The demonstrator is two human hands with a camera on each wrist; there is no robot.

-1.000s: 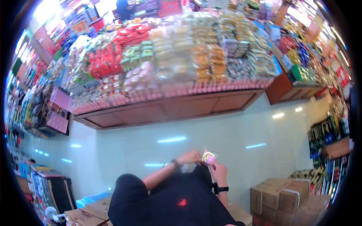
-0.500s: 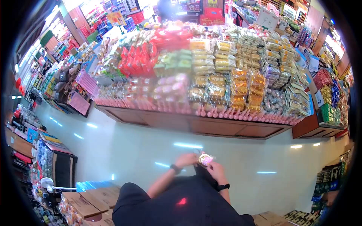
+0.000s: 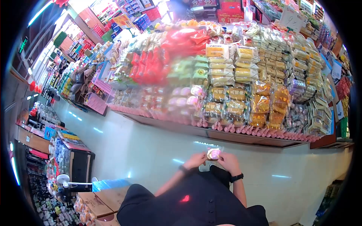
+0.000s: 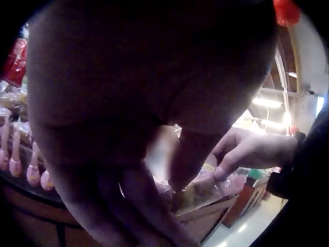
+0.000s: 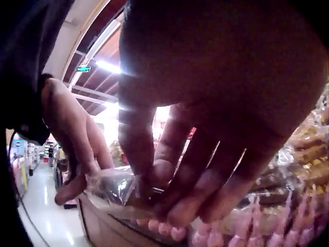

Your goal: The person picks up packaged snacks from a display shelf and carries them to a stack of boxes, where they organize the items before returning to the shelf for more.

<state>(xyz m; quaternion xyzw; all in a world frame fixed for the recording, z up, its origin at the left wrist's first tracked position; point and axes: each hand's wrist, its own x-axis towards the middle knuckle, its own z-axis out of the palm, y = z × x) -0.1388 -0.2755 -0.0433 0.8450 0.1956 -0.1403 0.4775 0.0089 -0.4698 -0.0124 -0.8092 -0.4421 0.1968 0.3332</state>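
A small clear plastic packet of food with a pink and pale yellow label (image 3: 213,153) is held up in front of the body, over the floor. My left hand (image 3: 195,161) pinches its left edge between thumb and fingers. At the opposite edge, my right hand (image 3: 229,162) grips the packet with the thumb and fingertips. Seen from the right wrist, the see-through wrapper (image 5: 113,190) stretches between both hands. The left wrist view shows the packet (image 4: 198,195) partly hidden behind the dark left hand.
Ahead stands a long display stand heaped with bagged snacks (image 3: 233,71), its front edge lined with pink bottle-shaped items (image 3: 260,132). Cardboard boxes (image 3: 94,205) and a white fan (image 3: 63,180) are at the lower left. Pale shiny floor (image 3: 151,150) lies between body and stand.
The head view has turned left, so the display stand has shifted rightward and the boxes at right have left the view. Both hands keep hold of the packet.
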